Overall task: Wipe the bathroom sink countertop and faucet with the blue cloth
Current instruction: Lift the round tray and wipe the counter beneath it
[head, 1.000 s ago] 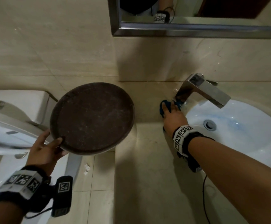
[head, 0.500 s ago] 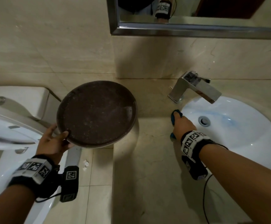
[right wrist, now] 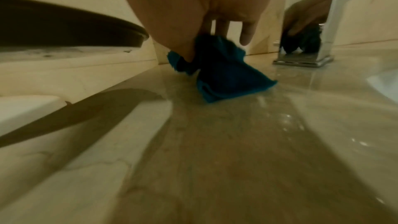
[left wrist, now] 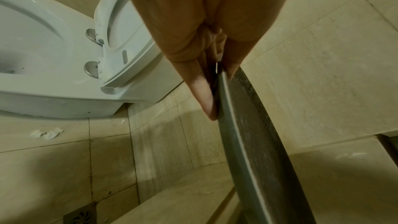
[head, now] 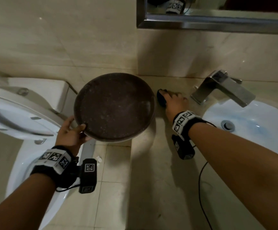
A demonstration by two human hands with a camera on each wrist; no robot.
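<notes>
Hands, head view: left hand [head: 71, 133] gripped the near rim of the round dark tray [head: 114, 106], thumb on top, holding it up beside the desk; right hand [head: 174, 101] lay knuckles-up on the blue cloth [head: 161, 98].
Cloth, head view: on the desk [head: 151, 180] at the back, between tray and faucet [head: 223, 87], most of it hidden under the fingers.
Sink, head view: white basin [head: 251, 127] sat right of the faucet base.
Left wrist view: fingers [left wrist: 200, 88] and thumb clamped the tray [left wrist: 254, 151] edge, tray seen edge-on; toilet [left wrist: 64, 57] at left above the tiled floor.
Right wrist view: right hand [right wrist: 200, 6] pinched the bunched blue cloth [right wrist: 219, 71], its lower corner touching the wet-looking desk [right wrist: 215, 142]; faucet [right wrist: 312, 40] base stood near, not touching; tray [right wrist: 64, 28] rim hung at left.
</notes>
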